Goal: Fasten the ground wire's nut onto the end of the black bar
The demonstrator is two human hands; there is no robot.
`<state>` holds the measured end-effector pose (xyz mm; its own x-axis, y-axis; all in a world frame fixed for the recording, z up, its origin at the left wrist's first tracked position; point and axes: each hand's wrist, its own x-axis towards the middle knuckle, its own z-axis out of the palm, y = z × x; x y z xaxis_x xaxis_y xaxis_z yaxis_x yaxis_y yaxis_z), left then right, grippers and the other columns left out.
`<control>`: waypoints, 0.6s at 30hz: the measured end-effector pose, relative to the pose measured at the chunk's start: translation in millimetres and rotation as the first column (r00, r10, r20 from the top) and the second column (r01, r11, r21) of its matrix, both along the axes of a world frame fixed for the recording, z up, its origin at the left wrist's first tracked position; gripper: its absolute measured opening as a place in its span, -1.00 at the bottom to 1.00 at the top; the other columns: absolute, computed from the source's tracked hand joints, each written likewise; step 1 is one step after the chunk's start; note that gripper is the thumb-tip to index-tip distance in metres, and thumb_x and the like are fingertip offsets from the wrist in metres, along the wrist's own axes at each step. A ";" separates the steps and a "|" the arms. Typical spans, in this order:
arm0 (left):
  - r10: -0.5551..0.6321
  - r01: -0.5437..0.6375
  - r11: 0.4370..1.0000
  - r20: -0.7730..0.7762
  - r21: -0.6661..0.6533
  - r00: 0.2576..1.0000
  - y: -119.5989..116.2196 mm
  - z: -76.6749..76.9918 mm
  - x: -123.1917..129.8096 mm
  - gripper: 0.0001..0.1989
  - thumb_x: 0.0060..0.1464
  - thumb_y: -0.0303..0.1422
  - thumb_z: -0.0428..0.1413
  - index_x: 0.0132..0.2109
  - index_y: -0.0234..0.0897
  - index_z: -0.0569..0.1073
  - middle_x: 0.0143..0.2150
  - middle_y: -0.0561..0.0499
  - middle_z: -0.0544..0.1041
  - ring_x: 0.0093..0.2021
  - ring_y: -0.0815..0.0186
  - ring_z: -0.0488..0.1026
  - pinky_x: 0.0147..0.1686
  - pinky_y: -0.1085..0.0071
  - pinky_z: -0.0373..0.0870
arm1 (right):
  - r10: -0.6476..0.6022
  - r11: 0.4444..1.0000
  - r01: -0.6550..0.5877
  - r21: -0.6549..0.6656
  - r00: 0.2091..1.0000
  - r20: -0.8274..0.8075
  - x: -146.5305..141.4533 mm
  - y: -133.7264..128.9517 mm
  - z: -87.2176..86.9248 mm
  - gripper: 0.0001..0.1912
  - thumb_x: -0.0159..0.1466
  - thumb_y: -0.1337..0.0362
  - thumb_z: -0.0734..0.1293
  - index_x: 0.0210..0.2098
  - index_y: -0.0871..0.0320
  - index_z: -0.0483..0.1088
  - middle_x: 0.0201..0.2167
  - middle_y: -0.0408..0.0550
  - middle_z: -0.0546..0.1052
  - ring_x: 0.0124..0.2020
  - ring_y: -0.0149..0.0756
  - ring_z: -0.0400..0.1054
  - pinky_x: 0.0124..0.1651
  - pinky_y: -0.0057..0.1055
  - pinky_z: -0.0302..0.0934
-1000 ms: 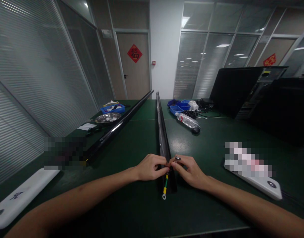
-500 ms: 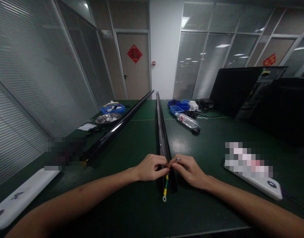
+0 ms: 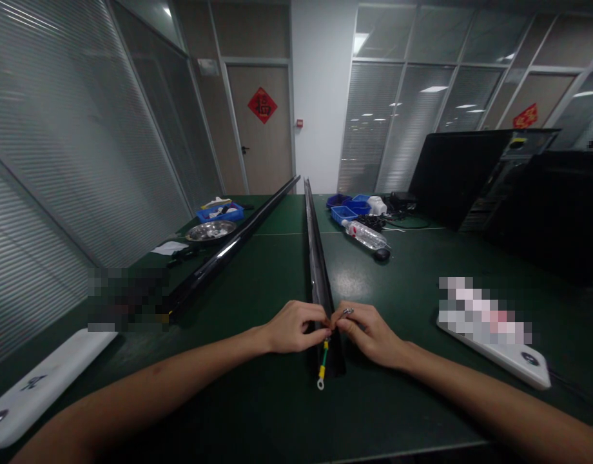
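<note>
A long black channel-shaped rail (image 3: pixel 317 274) runs away from me along the middle of the table. Over its near end my left hand (image 3: pixel 296 327) and my right hand (image 3: pixel 367 330) meet, fingertips pinched together. From under the left fingertips a short green-and-yellow ground wire (image 3: pixel 324 361) points toward me, with a bare ring terminal at its end. The wire's upper end is hidden by the fingers. My right thumb and index finger are closed beside it; what they pinch is too small to make out. A ring is on a right finger.
Left of it lies another long black rail (image 3: pixel 229 248). Beyond are a metal bowl (image 3: pixel 193 233) and a blue tray (image 3: pixel 238 214). On the right lie a plastic bottle (image 3: pixel 369 237), blue bins (image 3: pixel 343 214), a white device (image 3: pixel 509 361) and a large black case (image 3: pixel 461 174). Another white device (image 3: pixel 49 386) lies left.
Both hands stay at the near end of the rail, almost still. The wire's ring end has risen very slightly.
</note>
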<state>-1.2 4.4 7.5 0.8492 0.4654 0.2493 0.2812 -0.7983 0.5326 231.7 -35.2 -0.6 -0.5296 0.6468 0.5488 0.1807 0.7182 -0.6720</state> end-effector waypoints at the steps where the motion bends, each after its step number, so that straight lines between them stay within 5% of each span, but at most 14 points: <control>1: 0.000 0.000 1.000 -0.003 -0.003 1.000 0.0 0.0 0.1 -0.82 0.34 -0.31 0.11 -0.20 -0.32 0.52 -0.28 0.06 0.47 -0.46 0.45 0.30 -0.42 0.51 0.17 | 0.004 1.000 -0.004 -0.001 1.000 0.000 0.3 0.3 0.0 -0.70 0.54 0.22 0.20 -0.20 0.19 0.51 -0.33 -0.04 0.52 -0.31 -0.28 0.44 -0.18 -0.37 0.31; 18: -0.006 0.005 1.000 0.023 0.024 1.000 -0.4 0.2 1.1 -0.83 0.33 -0.35 0.09 -0.21 -0.32 0.51 -0.30 0.06 0.45 -0.46 0.45 0.30 -0.41 0.51 0.19 | -0.057 0.998 0.056 0.027 0.998 0.005 -1.4 -0.8 -4.6 -0.75 0.52 0.26 0.23 -0.21 0.18 0.49 -0.34 -0.05 0.54 -0.32 -0.29 0.44 -0.20 -0.39 0.30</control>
<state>-0.1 4.0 7.7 0.8457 0.4542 0.2801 0.2642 -0.8124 0.5198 230.3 -36.0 -5.2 -0.4956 0.6608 0.5637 0.2250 0.7245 -0.6515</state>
